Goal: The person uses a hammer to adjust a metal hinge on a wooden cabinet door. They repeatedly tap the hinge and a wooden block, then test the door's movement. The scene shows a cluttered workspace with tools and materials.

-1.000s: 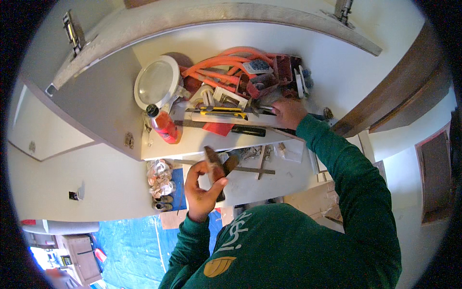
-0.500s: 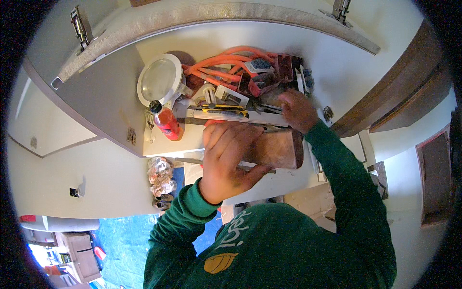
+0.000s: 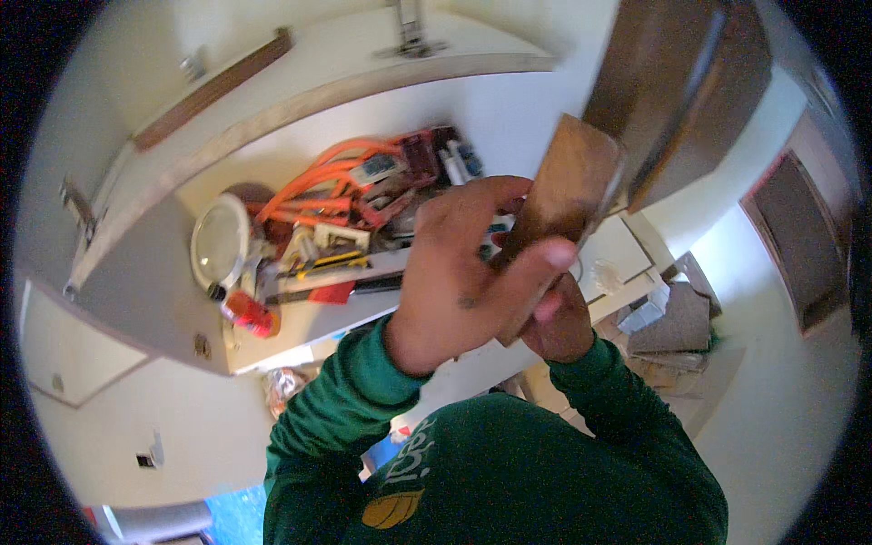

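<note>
A brown piece of wood point(image 3: 574, 173), flat-faced with a rounded upper corner, is raised in front of me and tilted. Around its left side my left hand point(image 3: 454, 263) is closed, the thumb lying across its lower part. My right hand point(image 3: 561, 322) grips near the bottom end, its fingers partly hidden behind the wood and my left thumb. Left of my hands, a yellow utility knife point(image 3: 331, 265) rests on the cabinet shelf, with a red piece point(image 3: 333, 292) beside a dark strip.
Orange hose point(image 3: 309, 186), a round white lamp fitting point(image 3: 221, 243) and a red bottle point(image 3: 250, 313) crowd the cabinet shelf. A dark wooden door point(image 3: 672, 82) hangs at the right. Lower right, boards point(image 3: 672, 327) lean near the wall.
The wood has risen from the shelf's front edge, moving right and turning upright. My right hand has left the tools at the back and come down to the wood. The view has shifted right.
</note>
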`<state>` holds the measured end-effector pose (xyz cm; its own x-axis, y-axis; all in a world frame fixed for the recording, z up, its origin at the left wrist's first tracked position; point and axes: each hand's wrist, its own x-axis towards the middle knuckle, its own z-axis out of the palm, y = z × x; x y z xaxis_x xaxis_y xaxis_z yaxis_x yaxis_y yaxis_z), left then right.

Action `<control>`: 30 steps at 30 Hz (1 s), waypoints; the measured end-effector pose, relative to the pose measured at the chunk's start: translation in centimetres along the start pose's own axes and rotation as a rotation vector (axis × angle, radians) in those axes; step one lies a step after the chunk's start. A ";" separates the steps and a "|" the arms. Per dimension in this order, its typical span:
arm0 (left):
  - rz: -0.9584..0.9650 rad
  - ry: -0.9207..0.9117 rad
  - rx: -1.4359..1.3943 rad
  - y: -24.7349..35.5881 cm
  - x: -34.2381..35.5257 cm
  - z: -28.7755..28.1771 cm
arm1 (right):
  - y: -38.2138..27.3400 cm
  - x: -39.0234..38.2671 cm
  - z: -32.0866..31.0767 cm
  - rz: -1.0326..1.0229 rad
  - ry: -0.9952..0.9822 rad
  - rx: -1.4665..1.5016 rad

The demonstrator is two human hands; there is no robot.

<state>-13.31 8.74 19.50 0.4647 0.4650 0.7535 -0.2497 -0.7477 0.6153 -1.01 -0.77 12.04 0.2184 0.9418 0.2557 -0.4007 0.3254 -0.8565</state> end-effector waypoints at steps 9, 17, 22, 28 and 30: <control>0.176 -0.219 0.044 1.5 3.6 7.2 | -7.5 -2.4 -6.1 -0.013 0.009 0.096; 0.146 -0.244 0.034 2.4 6.1 13.0 | -10.9 -2.2 -12.0 -0.081 -0.195 0.337; 0.132 -0.234 0.019 2.7 7.3 15.5 | -12.4 -2.4 -14.4 -0.043 -0.184 0.274; 0.048 -0.225 -0.045 2.8 8.1 17.7 | -13.5 -1.9 -17.1 0.020 -0.197 0.225; -0.016 -0.212 -0.131 2.5 8.2 18.4 | -13.7 -2.0 -17.8 0.042 -0.176 0.205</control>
<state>5.52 1.90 22.96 0.6339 0.3564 0.6864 -0.3426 -0.6664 0.6623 19.87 -8.59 15.34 0.0472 0.9491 0.3115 -0.5817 0.2796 -0.7638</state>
